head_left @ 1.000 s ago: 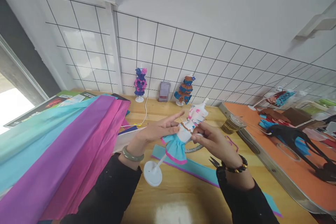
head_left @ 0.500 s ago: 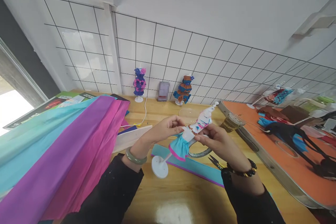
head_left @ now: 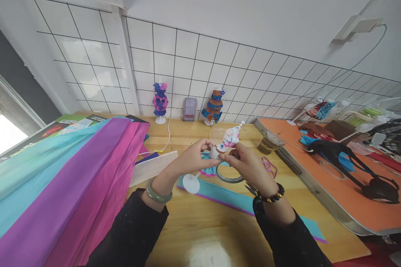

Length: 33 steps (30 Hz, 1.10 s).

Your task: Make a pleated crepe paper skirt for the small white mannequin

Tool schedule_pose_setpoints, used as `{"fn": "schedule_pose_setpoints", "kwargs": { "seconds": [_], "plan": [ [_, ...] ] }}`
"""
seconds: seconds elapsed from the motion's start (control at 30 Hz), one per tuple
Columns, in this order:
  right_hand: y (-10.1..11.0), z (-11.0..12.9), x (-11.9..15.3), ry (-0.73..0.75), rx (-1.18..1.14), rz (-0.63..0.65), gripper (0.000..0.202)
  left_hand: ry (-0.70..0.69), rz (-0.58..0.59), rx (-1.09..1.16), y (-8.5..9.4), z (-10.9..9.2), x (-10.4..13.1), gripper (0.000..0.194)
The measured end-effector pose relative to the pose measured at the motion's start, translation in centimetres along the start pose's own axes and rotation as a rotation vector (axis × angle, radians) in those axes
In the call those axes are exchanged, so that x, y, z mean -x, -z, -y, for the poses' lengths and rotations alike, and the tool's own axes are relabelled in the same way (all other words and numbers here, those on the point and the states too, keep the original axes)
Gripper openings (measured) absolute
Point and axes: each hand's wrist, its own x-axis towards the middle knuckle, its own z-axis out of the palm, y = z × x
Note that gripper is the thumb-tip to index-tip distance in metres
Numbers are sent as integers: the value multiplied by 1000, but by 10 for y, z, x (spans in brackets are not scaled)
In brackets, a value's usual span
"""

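Between my two hands a small mannequin (head_left: 231, 137) is held tilted, its top pointing up and right and its white round base (head_left: 191, 184) toward me on the left. It wears a white bodice with pink and blue marks and a turquoise skirt (head_left: 208, 168) edged in pink. My left hand (head_left: 198, 156) is closed on its waist from the left, thumb in front. My right hand (head_left: 246, 162) pinches the waist from the right. Below them lie a turquoise paper strip (head_left: 225, 198) with a purple edge, a roll of tape (head_left: 230, 179) and dark-bladed snips (head_left: 250, 189), partly hidden by my right wrist.
Turquoise, purple and pink sheets (head_left: 103, 167) cover the left side. Two dressed mannequins, one purple and pink (head_left: 160, 101), one brown and blue (head_left: 213, 107), stand by the wall. A brown jar (head_left: 270, 142) stands before the orange board (head_left: 338, 200), which holds a black strapped item (head_left: 351, 167).
Both hands have shifted slightly left and up in view with the mannequin. Its skirt now shows less, partly behind my left hand. A pink looped item has come into view beyond my right hand.
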Motion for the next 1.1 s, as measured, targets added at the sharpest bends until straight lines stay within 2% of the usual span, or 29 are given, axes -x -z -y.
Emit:
{"fn": "schedule_pose_setpoints", "kwargs": {
  "seconds": [0.13, 0.33, 0.63, 0.8, 1.0, 1.1],
  "plan": [
    [-7, 1, -4, 11, 67, -54, 32, -1, -130, -137, -7, 3, -3, 33],
    [-12, 0, -7, 27, 102, -108, 33, 4, -245, -269, -13, 8, -5, 33],
    [-9, 3, 3, 9, 77, -131, 39, 53, -383, -485, -7, 8, -6, 26],
    [-8, 8, 11, 87, 161, -187, 24, 27, -369, -359, -2, 5, -6, 21],
    [-20, 15, 24, 275, 442, -419, 22, 40, -383, -362, -2, 7, -7, 21],
    [-26, 21, 29, 331, 615, -474, 23, 25, -403, -387, -3, 10, -8, 21]
  ]
}}
